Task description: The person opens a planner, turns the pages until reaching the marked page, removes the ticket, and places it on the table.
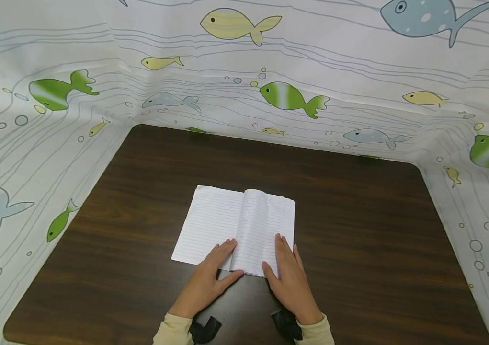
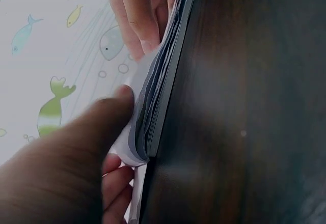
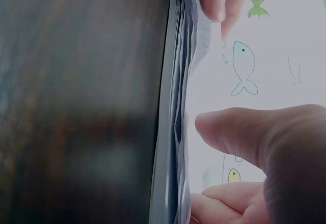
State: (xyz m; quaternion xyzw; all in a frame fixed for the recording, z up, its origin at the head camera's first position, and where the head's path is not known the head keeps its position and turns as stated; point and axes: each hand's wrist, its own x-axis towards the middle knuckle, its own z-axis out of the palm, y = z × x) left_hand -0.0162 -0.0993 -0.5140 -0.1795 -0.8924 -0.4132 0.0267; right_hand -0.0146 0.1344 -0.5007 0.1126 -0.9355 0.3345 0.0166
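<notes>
An open notebook with lined white pages lies on the dark wooden table, its right-hand pages bulging up near the fold. My left hand rests at its lower edge, fingers on the left page by the fold and thumb at the bottom edge of the right page. My right hand lies with straight fingers on the right page near its outer edge. In the left wrist view, the left thumb touches the curved top page. In the right wrist view, the page stack shows edge-on, with the right thumb beside it.
The dark brown table extends around the notebook on every side. A white fish-print sheet stands up along the back, left and right edges. Black bands sit at both wrists, next to pale sleeves.
</notes>
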